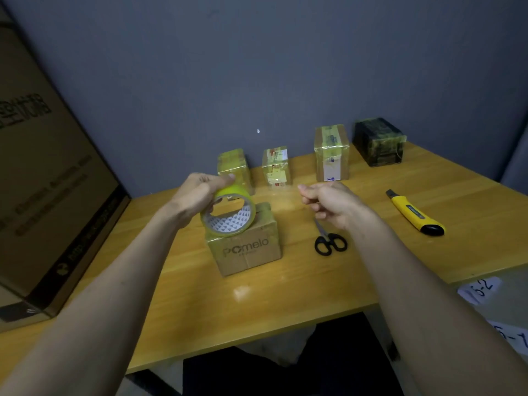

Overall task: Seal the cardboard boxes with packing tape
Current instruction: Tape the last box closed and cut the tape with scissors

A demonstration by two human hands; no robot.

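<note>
A small brown cardboard box (248, 250) printed "pomelo" stands in the middle of the wooden table (200, 310). My left hand (197, 195) grips a roll of yellowish packing tape (231, 212) just above the box's top left corner. My right hand (331, 204) hovers to the right of the box, thumb and forefinger pinched together; a clear strip of tape seems to stretch from the roll to those fingers, but it is too faint to be sure.
Three taped boxes (234, 167) (275, 167) (331, 155) and a dark wrapped one (378, 141) line the back wall. Black scissors (328, 241) lie under my right wrist. A yellow utility knife (414, 214) lies farther right. A large carton (43, 195) stands at left.
</note>
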